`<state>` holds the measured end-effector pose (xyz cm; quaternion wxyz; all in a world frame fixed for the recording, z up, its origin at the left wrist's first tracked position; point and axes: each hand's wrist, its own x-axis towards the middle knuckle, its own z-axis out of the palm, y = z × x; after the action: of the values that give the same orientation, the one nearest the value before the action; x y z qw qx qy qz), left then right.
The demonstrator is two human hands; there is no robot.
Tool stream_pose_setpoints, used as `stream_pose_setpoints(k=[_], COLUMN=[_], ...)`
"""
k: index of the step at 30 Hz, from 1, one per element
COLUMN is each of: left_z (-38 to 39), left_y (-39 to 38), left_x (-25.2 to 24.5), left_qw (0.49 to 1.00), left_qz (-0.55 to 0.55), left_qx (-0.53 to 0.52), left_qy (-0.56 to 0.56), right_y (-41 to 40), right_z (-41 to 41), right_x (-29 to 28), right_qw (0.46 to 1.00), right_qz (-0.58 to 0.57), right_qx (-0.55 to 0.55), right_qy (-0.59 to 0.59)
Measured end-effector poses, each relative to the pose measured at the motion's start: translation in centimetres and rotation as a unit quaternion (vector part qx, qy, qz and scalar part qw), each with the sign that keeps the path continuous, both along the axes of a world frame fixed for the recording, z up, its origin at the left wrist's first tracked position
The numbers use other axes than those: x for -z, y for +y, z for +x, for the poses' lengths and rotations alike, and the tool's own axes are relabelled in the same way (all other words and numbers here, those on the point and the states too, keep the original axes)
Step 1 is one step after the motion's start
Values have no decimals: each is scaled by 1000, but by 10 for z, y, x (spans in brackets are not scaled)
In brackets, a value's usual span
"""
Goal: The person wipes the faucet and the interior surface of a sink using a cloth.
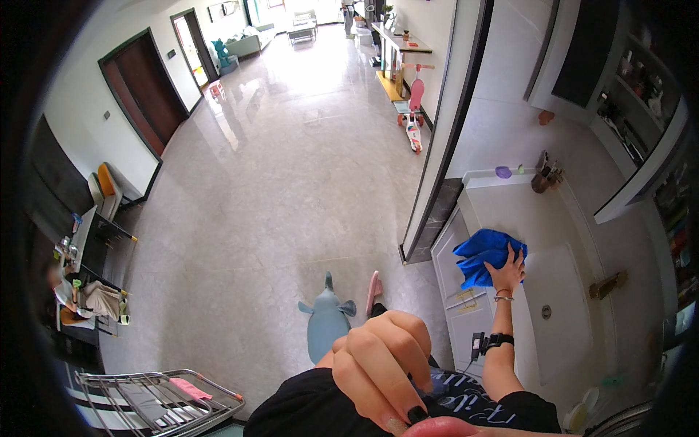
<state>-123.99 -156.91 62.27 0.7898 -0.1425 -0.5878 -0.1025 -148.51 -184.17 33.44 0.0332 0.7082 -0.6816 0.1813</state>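
Note:
My right hand (pixel 508 272) is spread over a bunched blue cloth (pixel 489 257), pressing it on the front edge of a white washbasin counter (pixel 491 210). Part of the cloth hangs over the edge above the white cabinet doors (pixel 456 284). Close to the camera, my left hand (pixel 382 366) is raised by my mouth with its fingers curled in. No object shows in it, though its palm is hidden. The basin (pixel 557 284) with its round drain lies just right of my right wrist.
A blue-grey animal-shaped stool (pixel 326 328) stands before me. Also in view are a metal drying rack (pixel 158 399), a brush cup (pixel 540 183), a wooden-looking faucet (pixel 609 285), a pink scooter (pixel 416 109) by the wall and a seated person (pixel 90 297) at the far left.

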Motion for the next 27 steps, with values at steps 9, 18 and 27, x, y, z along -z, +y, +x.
stream_pose_setpoints(k=[9, 18, 27], left_z=[-14, -8, -12], left_y=[20, 9, 27], left_x=[3, 0, -4], left_qw=[994, 997, 989], left_qz=[83, 59, 53], left_qx=[-49, -31, -100], left_qy=[46, 50, 92], right_y=[-2, -1, -2], right_z=[-1, 1, -1], right_x=[6, 1, 3], right_qw=[999, 1000, 1000], right_qz=[-33, 3, -14], right_qx=[4, 12, 0], right_qy=[27, 21, 5])
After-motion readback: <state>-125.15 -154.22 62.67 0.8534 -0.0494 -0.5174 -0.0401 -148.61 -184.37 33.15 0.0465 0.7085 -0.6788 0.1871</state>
